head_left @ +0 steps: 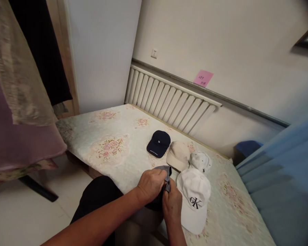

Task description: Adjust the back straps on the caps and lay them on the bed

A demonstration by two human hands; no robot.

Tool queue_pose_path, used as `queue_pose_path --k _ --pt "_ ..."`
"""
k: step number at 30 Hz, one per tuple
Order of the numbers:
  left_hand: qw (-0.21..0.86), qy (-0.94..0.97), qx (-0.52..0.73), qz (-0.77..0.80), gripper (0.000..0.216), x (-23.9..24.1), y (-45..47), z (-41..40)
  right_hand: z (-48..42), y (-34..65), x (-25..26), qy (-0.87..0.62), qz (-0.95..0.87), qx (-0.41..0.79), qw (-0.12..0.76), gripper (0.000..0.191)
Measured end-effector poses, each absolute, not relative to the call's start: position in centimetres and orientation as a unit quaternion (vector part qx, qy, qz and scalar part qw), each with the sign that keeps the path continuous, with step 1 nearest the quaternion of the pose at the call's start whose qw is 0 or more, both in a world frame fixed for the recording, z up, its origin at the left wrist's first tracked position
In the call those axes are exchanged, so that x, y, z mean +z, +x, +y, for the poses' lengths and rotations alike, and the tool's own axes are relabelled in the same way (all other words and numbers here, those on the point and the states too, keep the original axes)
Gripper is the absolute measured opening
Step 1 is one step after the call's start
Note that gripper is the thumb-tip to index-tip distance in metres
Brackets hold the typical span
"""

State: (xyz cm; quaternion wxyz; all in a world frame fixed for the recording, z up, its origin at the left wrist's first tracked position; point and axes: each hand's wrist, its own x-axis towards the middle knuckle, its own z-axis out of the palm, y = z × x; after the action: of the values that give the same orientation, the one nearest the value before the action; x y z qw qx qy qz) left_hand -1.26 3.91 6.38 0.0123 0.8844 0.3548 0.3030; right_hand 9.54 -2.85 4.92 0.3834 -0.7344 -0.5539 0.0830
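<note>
Both my hands grip a dark grey cap [157, 202] in front of my knees. My left hand [151, 183] is closed on its back edge, fingers curled over the grey cloth. Lower and to the right, my right hand [172, 199] pinches the cap by its strap and buckle. Much of this cap is hidden behind my hands. Just right of them lies a white cap [195, 191] with black letters on its front. Beyond it are a small white cap [200, 162], a beige cap [179, 155] and a navy cap [159, 142].
The caps lie on a bed with a floral cover [133, 147]. Behind it, a white radiator [169, 97] runs along the wall. Clothes [28, 82] hang at the left, and a blue curtain [279, 171] hangs at the right. A pink note [204, 78] sticks to the wall.
</note>
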Motion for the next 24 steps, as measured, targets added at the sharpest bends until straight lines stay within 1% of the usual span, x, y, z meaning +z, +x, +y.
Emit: queue_pose_path --k 3,6,10,14,16,20,22,24 --pt "0.005 0.884 0.312 0.349 0.009 6.0 -1.3 3.8 -3.0 9.4 4.9 -0.739 -0.533 0.062 0.407 0.027" --pt "0.006 0.882 0.313 0.351 0.009 5.1 -1.7 4.0 -3.1 9.5 4.8 -0.751 -0.528 0.016 0.396 0.024" --pt "0.048 0.879 0.297 0.371 0.025 2.9 -3.1 4.9 -3.4 10.2 4.4 -0.785 -0.508 -0.018 0.354 0.024" --pt "0.113 0.860 0.243 0.434 0.037 0.8 -4.8 5.6 -3.5 10.9 3.6 -0.812 -0.485 -0.034 0.323 0.026" --pt "0.140 0.847 0.201 0.472 0.037 0.1 -5.4 5.7 -3.6 11.0 3.2 -0.817 -0.483 -0.038 0.312 0.026" --pt "0.167 0.831 0.129 0.515 0.027 -1.1 -6.2 5.6 -3.7 11.0 2.3 -0.814 -0.488 -0.030 0.314 0.025" --pt "0.183 0.825 0.128 0.519 0.025 -1.6 -6.3 5.5 -3.7 10.8 1.9 -0.811 -0.491 -0.022 0.318 0.024" --pt "0.174 0.820 0.178 0.515 0.030 -1.7 -6.2 5.2 -3.7 10.6 1.7 -0.808 -0.495 -0.019 0.319 0.025"
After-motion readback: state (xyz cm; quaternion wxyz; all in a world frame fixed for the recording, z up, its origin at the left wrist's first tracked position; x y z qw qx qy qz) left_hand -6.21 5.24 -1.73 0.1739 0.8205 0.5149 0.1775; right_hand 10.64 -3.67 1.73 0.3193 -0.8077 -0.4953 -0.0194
